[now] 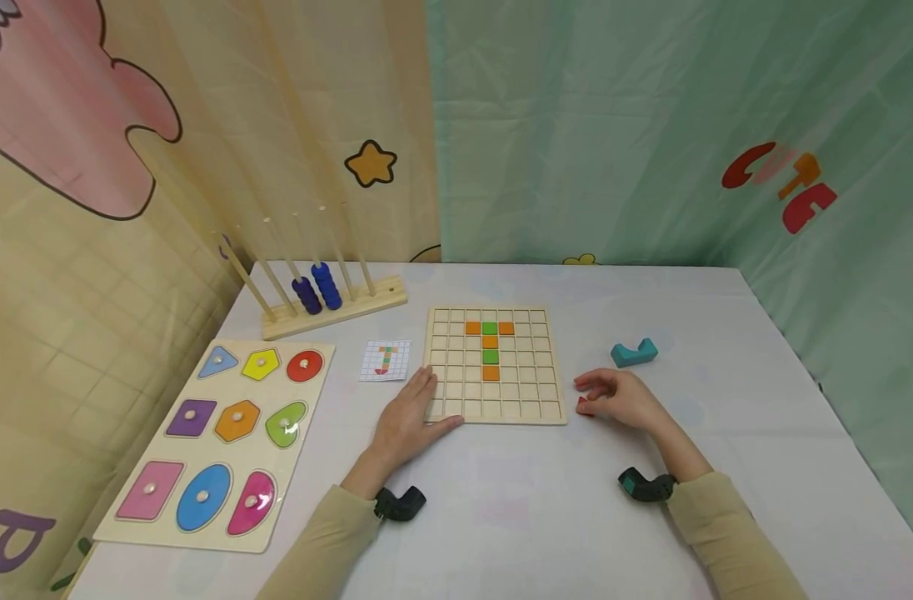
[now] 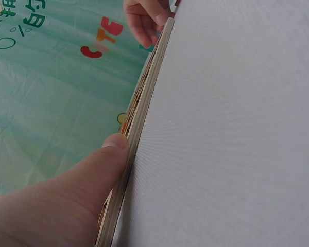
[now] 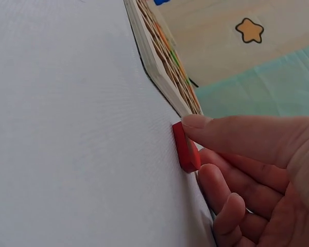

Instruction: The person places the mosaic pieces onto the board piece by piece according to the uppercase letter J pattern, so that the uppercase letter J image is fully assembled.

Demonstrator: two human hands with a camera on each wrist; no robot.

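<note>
A wooden grid board (image 1: 527,400) lies flat mid-table, with several orange and green square tiles set in a T-like pattern. At its lower left corner rests my left hand (image 1: 406,421). Its fingers lie along the left side and its thumb (image 2: 116,141) touches the near edge. Just right of the board, my right hand (image 1: 620,398) holds a small red block (image 3: 184,149) low at the table, thumb against it and fingertips at its other side. The fingers partly hide the block. Behind that hand lies a teal curved block (image 1: 634,354).
Left of the board is a pattern card (image 1: 385,361) with a coloured figure on a grid. A shape puzzle board (image 1: 276,467) with knobbed pieces lies at the left. Behind it stands a wooden peg rack (image 1: 336,312) with blue beads. Curtains (image 1: 576,142) hang behind the table.
</note>
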